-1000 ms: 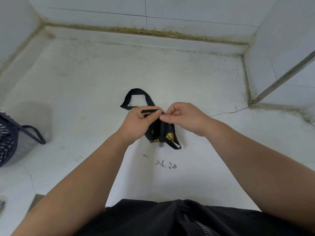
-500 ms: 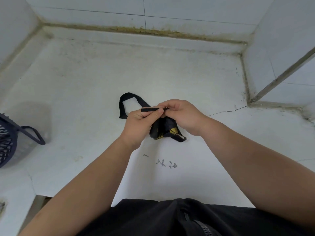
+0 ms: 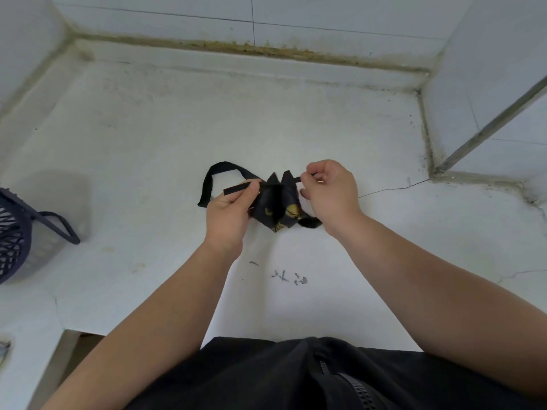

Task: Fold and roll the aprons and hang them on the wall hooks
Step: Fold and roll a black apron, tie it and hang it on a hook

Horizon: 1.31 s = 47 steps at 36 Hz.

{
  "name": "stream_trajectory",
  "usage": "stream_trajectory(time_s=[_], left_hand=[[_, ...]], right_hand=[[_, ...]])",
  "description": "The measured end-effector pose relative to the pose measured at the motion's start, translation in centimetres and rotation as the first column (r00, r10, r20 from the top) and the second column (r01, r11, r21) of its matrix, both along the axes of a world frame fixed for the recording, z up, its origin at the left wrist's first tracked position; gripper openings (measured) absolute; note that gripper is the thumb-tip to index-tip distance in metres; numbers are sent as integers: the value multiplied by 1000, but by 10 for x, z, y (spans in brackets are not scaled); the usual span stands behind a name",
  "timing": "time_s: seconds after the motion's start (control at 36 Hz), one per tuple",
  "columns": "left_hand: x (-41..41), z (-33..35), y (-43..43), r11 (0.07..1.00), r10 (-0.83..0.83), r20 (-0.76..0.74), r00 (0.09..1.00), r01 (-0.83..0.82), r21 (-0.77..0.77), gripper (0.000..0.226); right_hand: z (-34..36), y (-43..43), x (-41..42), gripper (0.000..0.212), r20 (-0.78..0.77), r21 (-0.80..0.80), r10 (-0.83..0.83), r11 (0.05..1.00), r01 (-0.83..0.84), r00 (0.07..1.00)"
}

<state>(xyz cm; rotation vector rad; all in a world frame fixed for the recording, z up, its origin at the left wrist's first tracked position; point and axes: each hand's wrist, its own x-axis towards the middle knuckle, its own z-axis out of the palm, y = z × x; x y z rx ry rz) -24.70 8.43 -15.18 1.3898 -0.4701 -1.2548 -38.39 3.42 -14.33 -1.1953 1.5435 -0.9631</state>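
Note:
A small rolled black apron point(image 3: 278, 207) with a yellow print lies bundled on the white counter point(image 3: 177, 137), between my hands. My left hand point(image 3: 229, 213) pinches one black strap end point(image 3: 241, 189) that sticks out to the left. My right hand point(image 3: 330, 190) pinches the other strap end at the bundle's upper right. The strap runs taut across the top of the roll. A black neck loop point(image 3: 220, 173) arcs out behind my left hand and rests on the counter.
A dark blue plastic basket point(image 3: 14, 232) with a handle stands at the left edge. Tiled walls close the counter at the back and right. Small grey scraps point(image 3: 288, 276) lie on the counter near me. The counter's front edge is just before my black clothing.
My hands have moved apart, the right one to the right, drawing the strap tight across the bundle. The roll has bunched up and two fabric corners now stick up at its top.

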Motion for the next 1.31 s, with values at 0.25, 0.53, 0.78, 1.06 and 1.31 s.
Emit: stream_trajectory(time_s=[0.25,0.53,0.78,1.06,1.31], left_hand=[[-7,-9,-2,983,160,134,978,-170,67,19],[-3,-2,-9,983,-167,117,979,174,-60,23],[-9,0,-13,974,-219,135,966,225,-29,20],[-8,1,-14,985,-149,274,950,166,-40,28],[-1,7,-19,987,-153,316,936,159,8,19]], right_hand=[[-5,5,-11,8,-91,32,-95,995,98,991],[-2,-1,-3,33,98,300,-77,953,45,992],[8,-11,-1,45,-161,354,227,922,-158,961],[-1,-8,9,38,-295,110,210,976,-185,932],[1,-4,11,35,-276,-24,269,958,-286,923]])
